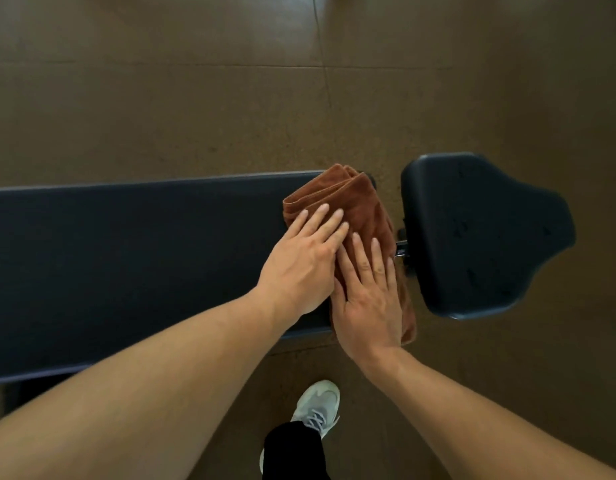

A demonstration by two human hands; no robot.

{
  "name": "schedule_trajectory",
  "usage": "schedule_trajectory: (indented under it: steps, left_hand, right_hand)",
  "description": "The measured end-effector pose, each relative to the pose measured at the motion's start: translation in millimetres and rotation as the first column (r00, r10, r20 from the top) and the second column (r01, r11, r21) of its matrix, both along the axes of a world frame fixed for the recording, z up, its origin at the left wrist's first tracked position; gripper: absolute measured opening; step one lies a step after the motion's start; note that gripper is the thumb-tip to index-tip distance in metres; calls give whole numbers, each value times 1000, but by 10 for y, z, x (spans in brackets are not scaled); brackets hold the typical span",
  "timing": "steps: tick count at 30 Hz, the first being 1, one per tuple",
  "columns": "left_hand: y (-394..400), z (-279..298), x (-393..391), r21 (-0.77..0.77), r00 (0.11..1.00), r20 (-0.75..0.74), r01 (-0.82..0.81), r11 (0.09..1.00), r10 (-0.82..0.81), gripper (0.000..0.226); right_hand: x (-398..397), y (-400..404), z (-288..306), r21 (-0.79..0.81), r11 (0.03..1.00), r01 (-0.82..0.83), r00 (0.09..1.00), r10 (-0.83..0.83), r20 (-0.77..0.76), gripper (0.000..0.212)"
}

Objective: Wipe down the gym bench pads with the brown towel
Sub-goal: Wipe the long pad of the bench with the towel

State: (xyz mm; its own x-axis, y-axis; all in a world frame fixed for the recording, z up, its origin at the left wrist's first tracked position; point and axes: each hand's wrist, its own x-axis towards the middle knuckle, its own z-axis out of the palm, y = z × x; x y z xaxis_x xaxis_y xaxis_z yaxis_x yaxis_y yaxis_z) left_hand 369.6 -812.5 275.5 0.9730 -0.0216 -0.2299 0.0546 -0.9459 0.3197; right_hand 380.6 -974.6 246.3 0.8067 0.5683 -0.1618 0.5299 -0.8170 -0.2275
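Note:
A folded brown towel (351, 202) lies across the right end of the long black bench pad (126, 258). My left hand (306, 258) presses flat on the towel's left part, fingers spread and pointing up-right. My right hand (368, 296) lies flat on the towel's near part, just beside the left hand, its fingertips partly tucked against the left hand's edge. The towel's lower end hangs over the pad's near edge. A separate black seat pad (479, 233) sits to the right, across a small gap with a metal bracket (401, 247).
Brown speckled floor (195, 109) with tile seams surrounds the bench. My foot in a light grey sneaker (318, 403) and a black trouser leg stand on the floor just below the bench's near edge.

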Motion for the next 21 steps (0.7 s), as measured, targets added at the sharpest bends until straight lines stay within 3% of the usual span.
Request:
schedule_trajectory:
  steps: [7, 11, 15, 21]
  left_hand:
    - [726, -131, -1096, -35, 994, 55, -89, 995, 90, 59]
    - [1449, -179, -1934, -50, 971, 92, -216, 975, 220, 55]
    - [2107, -211, -2898, -29, 925, 77, -371, 928, 372, 56]
    - [2672, -195, -3959, 59, 868, -18, -494, 868, 496, 65]
  right_hand:
    - [-903, 756, 5, -78, 993, -92, 996, 93, 3, 59]
    - [-1448, 1470, 54, -79, 958, -275, 961, 273, -32, 58]
    - [-1941, 2199, 71, -56, 855, -516, 854, 508, -116, 58]
    - [-2320, 2953, 96, -29, 606, -795, 601, 778, -183, 58]
